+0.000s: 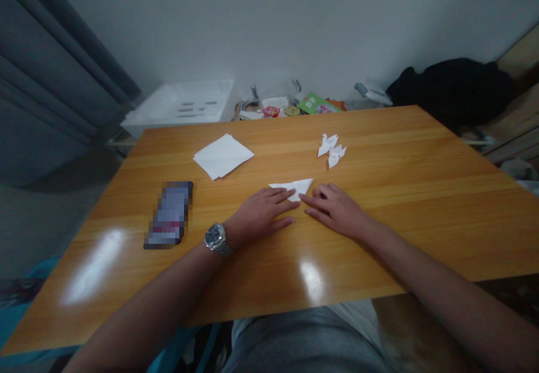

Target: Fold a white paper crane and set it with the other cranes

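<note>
A small folded white paper (pixel 300 185) lies on the wooden table (pixel 404 215) in front of me. My left hand (pixel 261 215), with a metal watch (pixel 217 238) on its wrist, lies flat with fingers stretched out over the paper's left part. My right hand (pixel 334 210) rests beside it, its forefinger pressing the paper's near edge and the other fingers loosely curled. Neither hand lifts the paper.
A stack of white square sheets (pixel 223 155) lies at the back left. Two folded paper cranes (pixel 332 149) sit at the back right. A phone (pixel 170 214) lies to the left of my left arm. Clutter and a dark bag (pixel 455 89) stand behind the table.
</note>
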`<state>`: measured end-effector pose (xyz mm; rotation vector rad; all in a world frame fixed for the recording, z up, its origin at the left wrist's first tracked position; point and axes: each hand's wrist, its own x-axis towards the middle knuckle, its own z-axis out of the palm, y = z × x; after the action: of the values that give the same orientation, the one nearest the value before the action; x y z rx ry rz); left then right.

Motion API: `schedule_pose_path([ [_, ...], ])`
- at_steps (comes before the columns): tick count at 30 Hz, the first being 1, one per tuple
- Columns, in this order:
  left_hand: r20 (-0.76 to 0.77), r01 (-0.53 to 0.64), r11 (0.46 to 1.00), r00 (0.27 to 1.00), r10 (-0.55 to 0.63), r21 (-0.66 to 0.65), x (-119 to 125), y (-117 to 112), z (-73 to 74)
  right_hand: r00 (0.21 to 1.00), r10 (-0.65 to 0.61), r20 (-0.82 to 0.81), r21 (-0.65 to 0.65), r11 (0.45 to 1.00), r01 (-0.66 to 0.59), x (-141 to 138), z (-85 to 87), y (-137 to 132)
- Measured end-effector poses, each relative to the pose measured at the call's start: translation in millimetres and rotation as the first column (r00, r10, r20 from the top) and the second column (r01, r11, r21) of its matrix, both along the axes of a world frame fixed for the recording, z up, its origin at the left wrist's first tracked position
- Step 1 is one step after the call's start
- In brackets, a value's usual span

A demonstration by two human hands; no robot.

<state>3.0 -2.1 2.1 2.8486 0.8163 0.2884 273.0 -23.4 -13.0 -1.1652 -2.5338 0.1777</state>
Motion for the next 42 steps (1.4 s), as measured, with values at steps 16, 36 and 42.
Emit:
schedule_pose_path([
  [16,-0.009,-0.042,0.999,0.999,0.042,-0.012,3.5,-0.6,-3.3,1.000,0.014,0.000,0.032,0.999,-0.014,-0.8,-1.1,-0.6],
  [36,0.007,-0.035,0.999,0.999,0.035,-0.005,1.7,-1.5,-6.4,0.998,0.010,0.054,0.009,1.000,-0.011,-0.2,-1.9,-1.5],
  [42,0.003,-0.046,0.999,0.999,0.046,-0.004,2.2,-1.2,-6.8,0.996,0.007,0.089,0.017,1.000,-0.009,0.8,1.1,-1.5],
])
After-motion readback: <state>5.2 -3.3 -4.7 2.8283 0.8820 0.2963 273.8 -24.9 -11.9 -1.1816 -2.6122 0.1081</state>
